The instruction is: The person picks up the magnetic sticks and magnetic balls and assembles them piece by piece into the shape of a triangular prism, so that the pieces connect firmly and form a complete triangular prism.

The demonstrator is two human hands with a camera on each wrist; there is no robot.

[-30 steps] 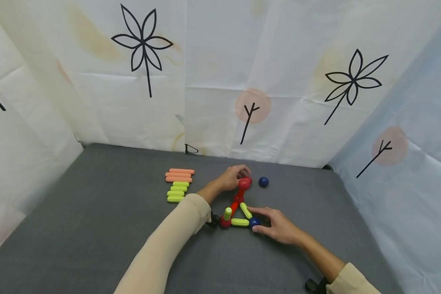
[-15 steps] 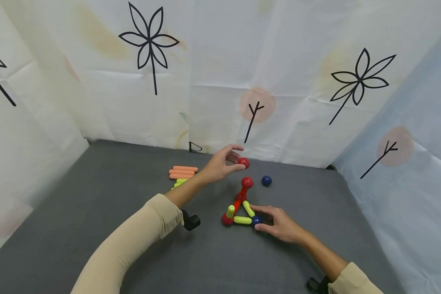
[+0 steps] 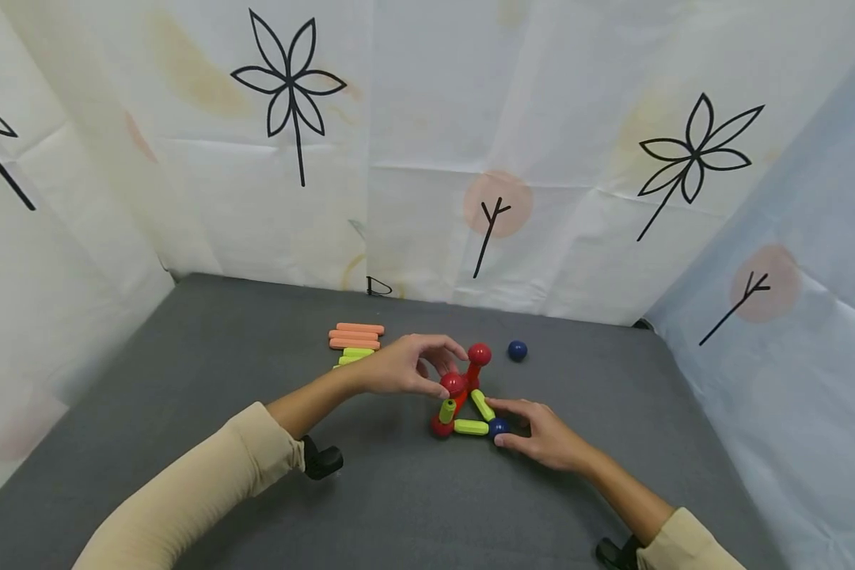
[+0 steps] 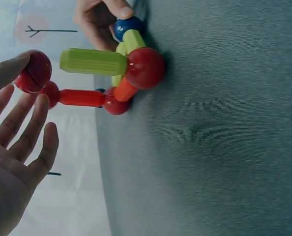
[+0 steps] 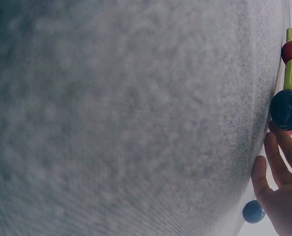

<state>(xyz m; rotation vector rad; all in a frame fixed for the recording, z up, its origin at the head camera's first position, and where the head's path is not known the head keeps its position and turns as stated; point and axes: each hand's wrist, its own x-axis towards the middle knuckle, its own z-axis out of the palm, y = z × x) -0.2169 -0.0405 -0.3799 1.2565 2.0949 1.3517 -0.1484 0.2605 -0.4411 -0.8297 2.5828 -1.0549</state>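
Observation:
My left hand [image 3: 406, 366] pinches a red ball [image 4: 37, 71] between thumb and fingers, just off the free end of an upright green rod [image 4: 89, 61]. That rod stands on a red corner ball [image 4: 148, 68] of a triangle of rods and balls on the table. A second upright, a red rod [image 4: 81, 97] topped by another red ball [image 3: 480, 354], rises from the far corner. At the right corner, my right hand [image 3: 545, 437] holds a blue ball [image 5: 285, 110] with thumb and fingers. Lying green rods [image 3: 472, 427] join this blue ball to both red corners.
Behind the triangle a loose blue ball [image 3: 517, 351] lies on the grey table [image 3: 256, 332]. Orange rods [image 3: 356, 335] and green rods [image 3: 356, 354] lie in a stack to the left, partly hidden by my left forearm. A patterned white cloth [image 3: 427, 222] hangs behind the table.
My left hand lifted a red ball from near the far upright, then brought it toward me and down, beside the green upright's top. The right hand stays on the blue corner ball.

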